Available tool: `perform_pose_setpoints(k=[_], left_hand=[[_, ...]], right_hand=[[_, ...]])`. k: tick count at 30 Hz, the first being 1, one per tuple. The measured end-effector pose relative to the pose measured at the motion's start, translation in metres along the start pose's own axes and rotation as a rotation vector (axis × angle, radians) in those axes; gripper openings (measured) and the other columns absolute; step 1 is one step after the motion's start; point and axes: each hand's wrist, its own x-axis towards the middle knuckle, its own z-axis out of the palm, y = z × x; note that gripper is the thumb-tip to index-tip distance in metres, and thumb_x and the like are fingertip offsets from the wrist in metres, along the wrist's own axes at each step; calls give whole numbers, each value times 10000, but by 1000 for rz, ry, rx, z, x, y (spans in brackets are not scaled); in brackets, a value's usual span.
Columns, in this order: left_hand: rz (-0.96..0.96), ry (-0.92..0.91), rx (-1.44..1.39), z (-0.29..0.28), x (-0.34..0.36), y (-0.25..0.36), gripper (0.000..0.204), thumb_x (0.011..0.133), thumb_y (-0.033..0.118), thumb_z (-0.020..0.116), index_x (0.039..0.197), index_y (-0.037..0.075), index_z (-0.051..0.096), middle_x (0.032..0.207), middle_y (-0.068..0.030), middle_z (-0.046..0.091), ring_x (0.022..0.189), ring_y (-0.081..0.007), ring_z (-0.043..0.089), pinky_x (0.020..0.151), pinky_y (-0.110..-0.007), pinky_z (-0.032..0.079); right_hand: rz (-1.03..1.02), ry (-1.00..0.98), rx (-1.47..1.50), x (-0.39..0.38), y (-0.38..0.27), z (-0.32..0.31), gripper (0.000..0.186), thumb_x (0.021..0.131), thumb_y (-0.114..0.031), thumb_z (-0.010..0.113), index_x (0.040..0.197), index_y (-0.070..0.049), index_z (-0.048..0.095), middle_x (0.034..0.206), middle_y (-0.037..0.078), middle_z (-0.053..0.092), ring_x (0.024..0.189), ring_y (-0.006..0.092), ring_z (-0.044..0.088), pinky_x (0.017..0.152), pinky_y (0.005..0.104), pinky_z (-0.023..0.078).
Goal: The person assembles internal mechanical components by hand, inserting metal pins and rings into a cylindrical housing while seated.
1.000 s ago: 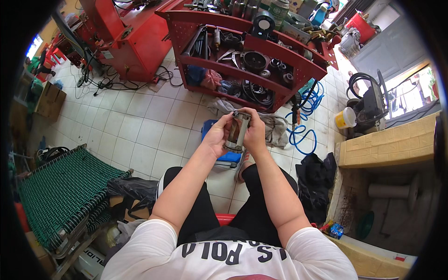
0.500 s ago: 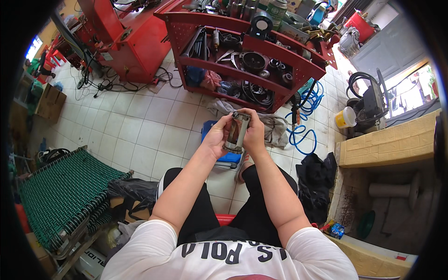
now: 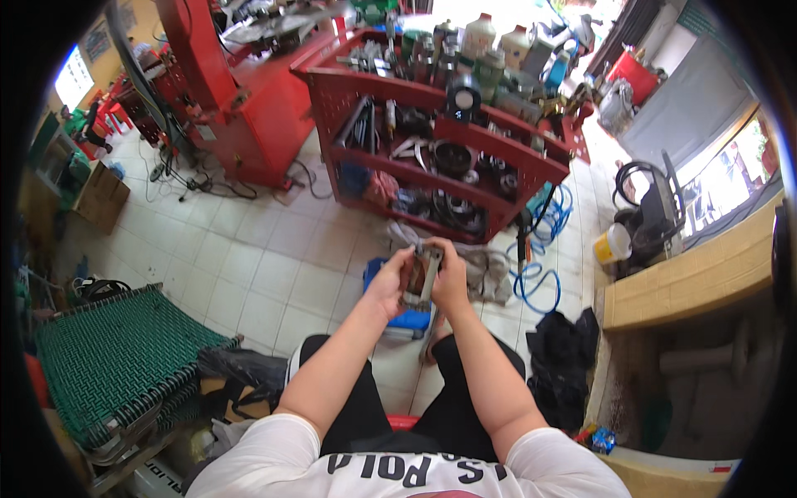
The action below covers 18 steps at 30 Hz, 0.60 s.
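Between my two hands, above my knees, is a greyish metal part (image 3: 431, 278) shaped like an open-sided cylinder, with reddish brown showing inside. Its exact kind is not clear. My left hand (image 3: 388, 286) grips its left side, the thumb up near the top end. On the other side my right hand (image 3: 451, 280) is wrapped round it, fingers curled over the top. Below the part, a blue case (image 3: 408, 322) lies on the floor, partly hidden by my hands and the part.
Ahead stands a red tool cart (image 3: 448, 112) loaded with tools, bottles and metal parts. A grey cloth (image 3: 490, 274) lies at its foot, beside a coiled blue hose (image 3: 531, 290). A green woven folding seat (image 3: 124, 357) is at left, a black cloth (image 3: 560, 365) at right.
The view has tilted up, so cart, floor things and hands all sit lower in the picture. Both hands keep their hold on the metal part.
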Motion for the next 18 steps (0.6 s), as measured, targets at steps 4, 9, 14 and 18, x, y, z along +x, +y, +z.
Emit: perform_pose_setpoints(k=[4,9,14,18], left_hand=[[-23,-33,-12,15,-7,3,247,1012,380,621,993,154,717,944,1,770,832,-151,741,744,-341,605],[-8,-13,-13,10,-10,5,246,1000,376,635,1007,144,716,946,-10,768,823,-152,736,741,-337,602],[-23,-70,-7,11,-10,3,290,970,452,691,995,168,745,949,2,778,834,-154,740,764,-344,596],[-45,-49,14,22,-18,4,391,967,534,688,994,144,692,909,-15,749,811,-173,733,725,-346,600]], right_hand=[[1,4,11,1,0,-4,301,876,-30,679,1170,-57,620,959,158,743,912,275,752,819,349,556],[63,-13,11,-2,-3,2,285,888,0,662,1165,-53,620,973,146,749,921,253,753,821,341,559],[21,17,28,-3,5,4,245,945,-123,744,1150,-51,630,933,84,747,869,120,694,776,296,543],[63,-22,48,-4,0,0,256,914,-35,685,1164,-45,629,964,120,749,904,186,730,820,319,555]])
